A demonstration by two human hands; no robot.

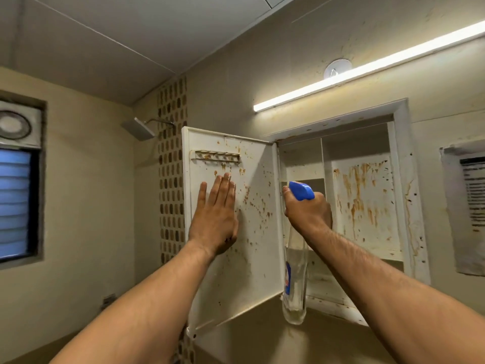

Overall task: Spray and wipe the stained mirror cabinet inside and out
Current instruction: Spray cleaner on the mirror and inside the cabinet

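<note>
The white wall cabinet (399,179) stands open, its back panel streaked with brown stains. Its door (257,232) is swung out to the left, and the door's inner face is spattered with brown spots. My left hand (216,216) lies flat on that inner face with the fingers straight and pointing up. My right hand (308,208) grips the neck of a clear spray bottle (295,279) with a blue trigger head, held in front of the cabinet's left compartment. The blue nozzle points left toward the door. No cloth is visible.
A lit tube light (367,67) runs above the cabinet. A shower head (139,128) juts from the mosaic tile strip (172,158) left of the door. A louvred window (15,203) with an exhaust fan is at the far left. A printed paper (467,206) hangs at the right.
</note>
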